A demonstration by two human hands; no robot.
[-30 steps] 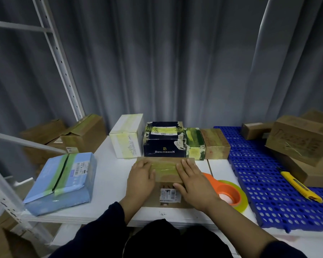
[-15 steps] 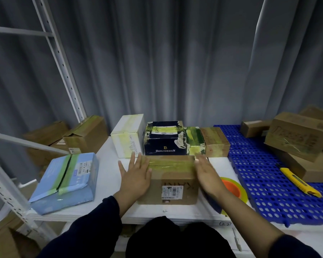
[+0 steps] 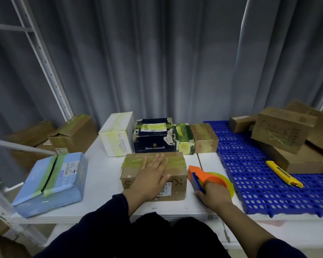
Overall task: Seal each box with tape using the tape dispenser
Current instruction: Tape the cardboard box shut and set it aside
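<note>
Right now the left hand (image 3: 151, 175) lies flat, fingers straight, on the taped brown box (image 3: 177, 176) mid-table, while the right hand (image 3: 215, 194) curls round the orange tape dispenser (image 3: 199, 174) just beside it; I'd guess another strip comes next, so the dispenser must be lifted onto the box's edge

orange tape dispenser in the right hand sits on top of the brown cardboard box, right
No. The head view shows the orange tape dispenser, gripped by the right hand, beside the brown cardboard box, on its right side, not on top.
</note>
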